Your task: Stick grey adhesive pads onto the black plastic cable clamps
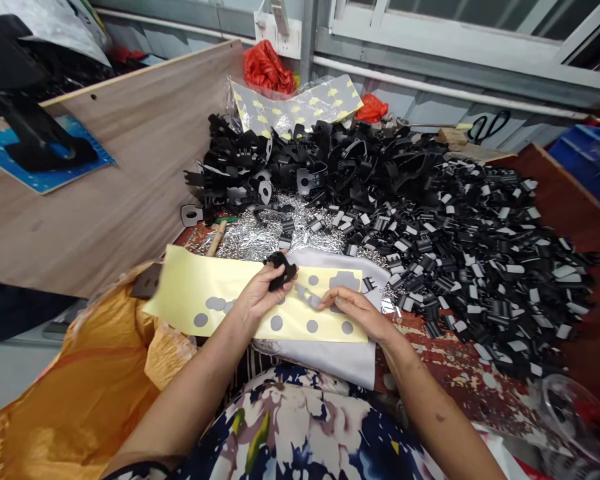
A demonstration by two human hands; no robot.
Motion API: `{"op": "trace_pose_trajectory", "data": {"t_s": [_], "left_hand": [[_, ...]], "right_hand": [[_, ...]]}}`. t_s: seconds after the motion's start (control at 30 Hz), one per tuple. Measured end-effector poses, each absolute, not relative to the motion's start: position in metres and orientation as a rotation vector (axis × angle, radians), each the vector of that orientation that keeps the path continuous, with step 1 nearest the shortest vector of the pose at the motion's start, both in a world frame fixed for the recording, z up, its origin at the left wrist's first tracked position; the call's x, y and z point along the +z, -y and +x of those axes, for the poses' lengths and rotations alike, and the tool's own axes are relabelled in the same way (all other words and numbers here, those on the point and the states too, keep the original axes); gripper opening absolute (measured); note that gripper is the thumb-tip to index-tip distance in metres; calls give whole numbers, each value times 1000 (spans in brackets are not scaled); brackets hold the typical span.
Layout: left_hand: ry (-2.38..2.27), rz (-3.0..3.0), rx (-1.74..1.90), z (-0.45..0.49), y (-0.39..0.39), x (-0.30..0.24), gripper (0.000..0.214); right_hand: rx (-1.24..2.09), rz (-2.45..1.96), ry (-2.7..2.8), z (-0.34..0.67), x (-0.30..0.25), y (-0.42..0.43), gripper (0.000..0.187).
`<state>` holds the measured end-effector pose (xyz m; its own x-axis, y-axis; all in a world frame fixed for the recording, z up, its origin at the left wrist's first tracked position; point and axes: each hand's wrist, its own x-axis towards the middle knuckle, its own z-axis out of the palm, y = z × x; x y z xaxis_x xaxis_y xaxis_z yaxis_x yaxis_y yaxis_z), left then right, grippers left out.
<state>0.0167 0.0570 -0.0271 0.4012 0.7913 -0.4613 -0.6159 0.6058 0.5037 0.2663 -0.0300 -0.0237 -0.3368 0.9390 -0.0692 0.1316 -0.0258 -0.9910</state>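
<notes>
My left hand [261, 291] is closed around a small black plastic clip [281, 270], held just above a yellow sticker sheet [195, 293] dotted with grey round pads. My right hand [356, 311] rests on the same sheet to the right, fingertips pinched at a grey pad [307, 297] that blurs between both hands. The sheet lies on a grey cloth [340, 360] over my lap.
A big heap of black clips [480, 247] covers the red worktable at right, larger black parts [330, 167] behind it, silver pins [260, 240] in the middle. A wooden board [110, 173] walls the left. An orange bag [80, 387] sits at lower left.
</notes>
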Motion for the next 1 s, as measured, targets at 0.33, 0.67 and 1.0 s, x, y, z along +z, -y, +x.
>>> {"op": "trace_pose_trajectory", "data": {"t_s": [0.33,0.67,1.0], "left_hand": [[-540,469,840,28,-32,1,56],[-511,465,799,46,-14,3,49],[-462,444,800,44,-14,2,43]], "right_hand": [[826,-1290,1286,249,-2,43,25],[713,-1340,1323,225,-10,35,20],[711,-1364,1340,222,-12,34,18]]}}
